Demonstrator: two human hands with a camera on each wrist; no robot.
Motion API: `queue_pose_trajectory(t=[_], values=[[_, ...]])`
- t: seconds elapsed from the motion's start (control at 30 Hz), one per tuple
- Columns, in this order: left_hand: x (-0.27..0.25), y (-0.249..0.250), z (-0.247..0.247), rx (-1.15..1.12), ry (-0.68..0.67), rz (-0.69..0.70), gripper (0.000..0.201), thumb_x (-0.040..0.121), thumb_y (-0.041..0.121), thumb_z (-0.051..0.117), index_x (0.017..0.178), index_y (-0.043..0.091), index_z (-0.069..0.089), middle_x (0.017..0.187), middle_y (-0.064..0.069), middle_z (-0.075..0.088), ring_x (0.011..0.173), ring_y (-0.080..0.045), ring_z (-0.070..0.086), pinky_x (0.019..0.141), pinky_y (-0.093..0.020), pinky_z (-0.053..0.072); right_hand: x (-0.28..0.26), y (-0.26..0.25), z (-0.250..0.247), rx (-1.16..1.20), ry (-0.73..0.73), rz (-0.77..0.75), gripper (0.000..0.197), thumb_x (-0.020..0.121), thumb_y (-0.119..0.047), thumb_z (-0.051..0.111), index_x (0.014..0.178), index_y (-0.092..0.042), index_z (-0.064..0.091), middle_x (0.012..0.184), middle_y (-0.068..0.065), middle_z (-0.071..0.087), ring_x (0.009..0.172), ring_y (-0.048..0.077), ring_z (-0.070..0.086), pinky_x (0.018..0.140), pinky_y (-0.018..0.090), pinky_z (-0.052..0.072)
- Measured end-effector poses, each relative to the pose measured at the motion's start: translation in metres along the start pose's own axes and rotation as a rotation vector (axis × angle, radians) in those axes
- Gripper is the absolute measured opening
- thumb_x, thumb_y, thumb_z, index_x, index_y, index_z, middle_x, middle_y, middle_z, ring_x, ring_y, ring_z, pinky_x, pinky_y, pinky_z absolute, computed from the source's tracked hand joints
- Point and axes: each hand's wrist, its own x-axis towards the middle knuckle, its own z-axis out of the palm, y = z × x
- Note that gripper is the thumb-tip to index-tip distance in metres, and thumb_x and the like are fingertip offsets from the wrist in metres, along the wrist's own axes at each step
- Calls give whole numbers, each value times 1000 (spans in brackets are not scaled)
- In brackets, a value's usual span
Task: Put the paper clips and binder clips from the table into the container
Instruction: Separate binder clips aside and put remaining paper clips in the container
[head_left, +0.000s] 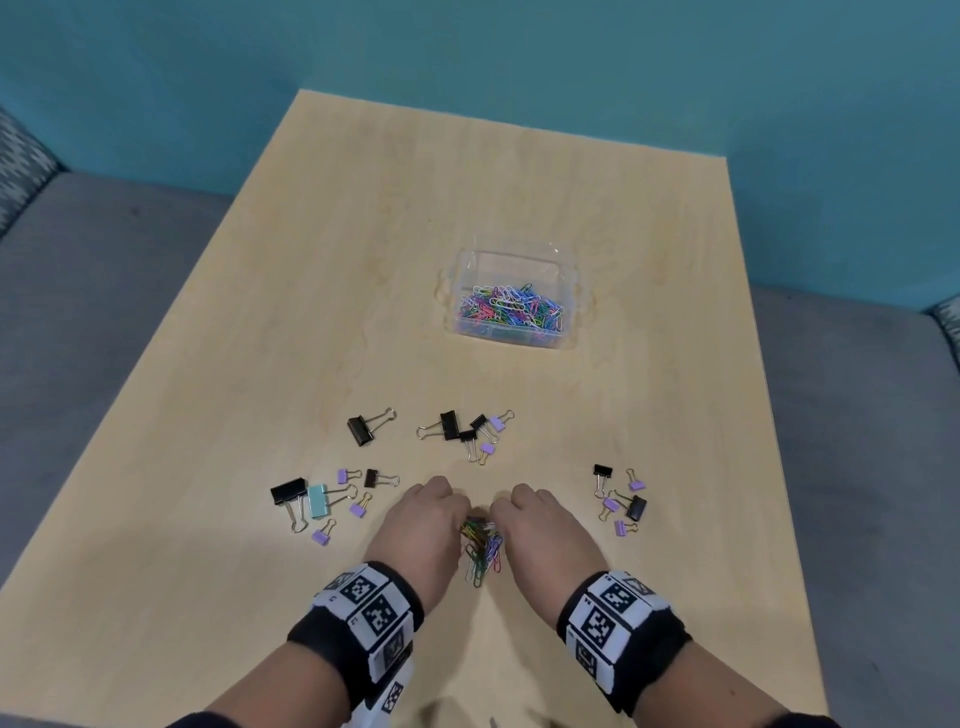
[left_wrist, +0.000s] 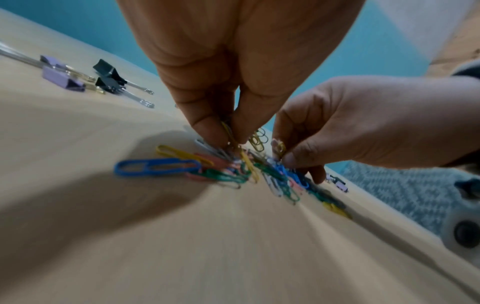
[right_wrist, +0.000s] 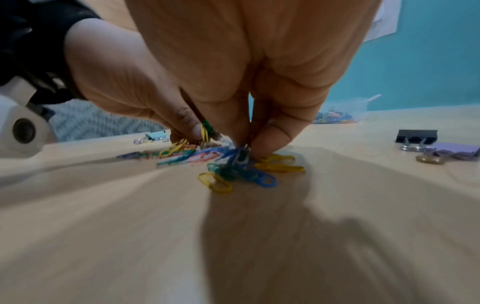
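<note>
Paper clips in mixed colours (head_left: 480, 551) lie in a small loose heap on the pale wooden table (head_left: 208, 519) near its front edge, between my two hands. Starting at the left, I see a group of binder clips (head_left: 317, 501), black, lilac and one pale teal, lying flat on the wood. Next comes my left hand (head_left: 423, 525), fingertips (left_wrist: 207, 131) pinched on a few clips at the heap's left side. My right hand (head_left: 545, 530) meets it from the other side, thumb and fingers pinching clips out of the same heap. Beyond the hands lies a second cluster of black and lilac binder clips (head_left: 467, 431). Farther back stands the clear plastic container (head_left: 511, 260), already holding many coloured clips. At the right lies a third cluster of binder clips (head_left: 621, 499).
</note>
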Motion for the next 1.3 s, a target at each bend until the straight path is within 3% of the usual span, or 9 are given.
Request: queue_pose_trajectory(t=[0.1, 0.2, 0.37, 0.5, 0.77, 0.9, 1.0, 1.1, 1.3], values=[[3, -1, -6, -92, -32, -67, 24, 85, 4, 50, 96, 18, 67, 91, 0, 54, 80, -20, 54, 64, -27, 37, 4, 6, -6, 85, -19, 33, 24, 76, 6, 51, 81, -17, 45, 84, 3, 43, 72, 22, 40, 53, 23, 24], [6, -6, -17, -224, -63, -117, 20, 85, 11, 56, 94, 22, 70, 90, 5, 57, 84, -15, 56, 70, -23, 40, 8, 14, -14, 193, -72, 83, 12, 86, -4, 46, 85, -13, 53, 87, 2, 50, 76, 24, 50, 62, 31, 40], [20, -9, -46, -534, -100, -219, 24, 74, 4, 66, 67, 27, 69, 68, 7, 65, 62, -9, 62, 61, -21, 48, 20, 32, -43, 478, -55, 169, 12, 86, -11, 54, 80, -19, 60, 77, -3, 59, 70, 22, 58, 63, 33, 48], [56, -2, -83, -772, -93, -265, 21, 77, -6, 63, 72, 12, 71, 54, -3, 64, 50, -20, 63, 51, -24, 47, 53, 52, -80, 539, 73, 164, 12, 83, -11, 59, 78, -21, 62, 65, -8, 57, 59, 16, 56, 58, 30, 48], [180, 26, -138, -650, 160, -149, 21, 75, -3, 64, 70, 17, 66, 57, 1, 61, 46, -9, 59, 56, -23, 50, 153, 92, -156, 375, 261, 255, 11, 83, -8, 55, 81, -16, 62, 77, 0, 63, 65, 20, 59, 58, 26, 45], [209, 31, -134, -569, 179, -126, 20, 74, 5, 65, 89, 18, 70, 79, 1, 68, 67, -16, 63, 71, -31, 53, 176, 90, -172, 387, 253, 290, 19, 82, -11, 58, 97, -19, 66, 90, 1, 68, 79, 23, 66, 66, 27, 49], [196, 20, -127, -577, 222, -171, 37, 79, 12, 67, 115, 19, 64, 111, 0, 66, 98, -16, 63, 93, -33, 49, 160, 93, -171, 477, 309, 305, 42, 86, -14, 57, 127, -17, 57, 118, 4, 64, 101, 23, 62, 85, 28, 46], [147, 6, -115, -476, 296, -140, 34, 85, 12, 60, 119, 17, 62, 116, -1, 65, 103, -14, 61, 94, -30, 45, 114, 86, -145, 366, 379, 230, 38, 88, -12, 53, 125, -11, 58, 120, 11, 62, 108, 28, 58, 91, 32, 44], [16, 3, -43, -17, 140, 284, 33, 86, 22, 43, 111, 17, 64, 109, -1, 66, 101, -18, 60, 86, -27, 51, 5, 38, -47, 100, 48, -63, 33, 87, -10, 49, 119, -15, 53, 118, 3, 54, 110, 23, 50, 89, 37, 47]])
